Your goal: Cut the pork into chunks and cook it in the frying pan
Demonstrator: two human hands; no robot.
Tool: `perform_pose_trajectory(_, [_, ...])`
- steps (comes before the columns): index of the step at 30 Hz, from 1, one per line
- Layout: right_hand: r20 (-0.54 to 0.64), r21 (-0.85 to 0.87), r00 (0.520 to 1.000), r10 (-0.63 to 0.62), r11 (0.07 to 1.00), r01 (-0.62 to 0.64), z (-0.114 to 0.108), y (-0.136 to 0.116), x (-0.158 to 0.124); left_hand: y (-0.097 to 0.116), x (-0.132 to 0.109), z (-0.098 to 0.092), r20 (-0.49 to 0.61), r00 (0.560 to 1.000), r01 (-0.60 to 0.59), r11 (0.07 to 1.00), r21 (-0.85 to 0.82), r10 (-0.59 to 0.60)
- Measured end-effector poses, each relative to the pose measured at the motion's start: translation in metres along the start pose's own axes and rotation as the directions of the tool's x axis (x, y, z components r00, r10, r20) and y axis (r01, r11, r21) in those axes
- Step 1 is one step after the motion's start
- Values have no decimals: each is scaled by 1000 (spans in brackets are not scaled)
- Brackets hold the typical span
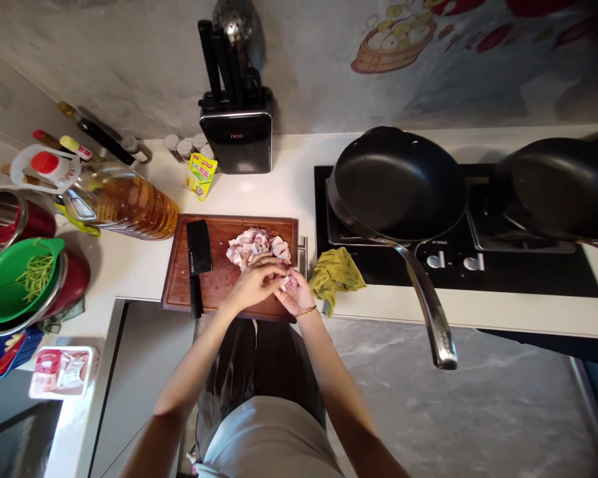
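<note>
Meat (249, 244) lay heaped on your cutting board (176, 289), just beyond your hands. Your right hand (299, 297) cradled a small piece (288, 283) in curled fingers; your left hand (256, 282) bent close over it, its grip impossible to tell. That piece probably felt light, soft and slippery, unlikely to crumble, so a fingertip pinch at its middle seemed surest.

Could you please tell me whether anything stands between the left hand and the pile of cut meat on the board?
Nothing visible does: in this view the left hand overlaps the near edge of the meat pile. The cleaver lies off to the left on the board.
</note>
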State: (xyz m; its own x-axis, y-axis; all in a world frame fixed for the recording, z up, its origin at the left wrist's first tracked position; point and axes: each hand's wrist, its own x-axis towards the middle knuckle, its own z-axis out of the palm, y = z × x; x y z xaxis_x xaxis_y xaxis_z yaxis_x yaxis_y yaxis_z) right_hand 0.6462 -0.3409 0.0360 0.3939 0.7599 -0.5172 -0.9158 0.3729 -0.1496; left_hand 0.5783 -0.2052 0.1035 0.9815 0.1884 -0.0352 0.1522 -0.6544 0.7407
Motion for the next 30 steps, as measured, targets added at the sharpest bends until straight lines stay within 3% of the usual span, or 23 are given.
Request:
perform_pose_trajectory(4, [-56,-44,998,-22,999,20,-8,1,-5,-29,29,-4,-167,977,151,983,101,-133])
perform_pose_trajectory(9, [-55,-201,996,-74,978,62,-14,3,-16,-65,77,-4,-211,942,319,895,311,-262])
perform_pose_trajectory(13, [-121,-307,987,-108,949,67,-16,6,-23,-80,86,-5,-178,881,474,801,366,-439])
perform_pose_trajectory(16, [-179,-337,975,-132,939,65,-19,7,-25,-88,80,-9,-172,852,523,793,311,-495])
perform_pose_trajectory(22, [-222,-347,959,-178,933,93,-20,6,-22,-100,69,-13,-154,850,525,831,184,-504])
perform_pose_trajectory(26, [-131,-272,980,-153,956,113,-17,3,-22,-102,64,-12,-197,893,433,892,128,-405])
perform_pose_trajectory(30, [-10,-110,995,-99,989,98,-7,-2,-27,-101,59,-18,-188,944,313,919,240,-273])
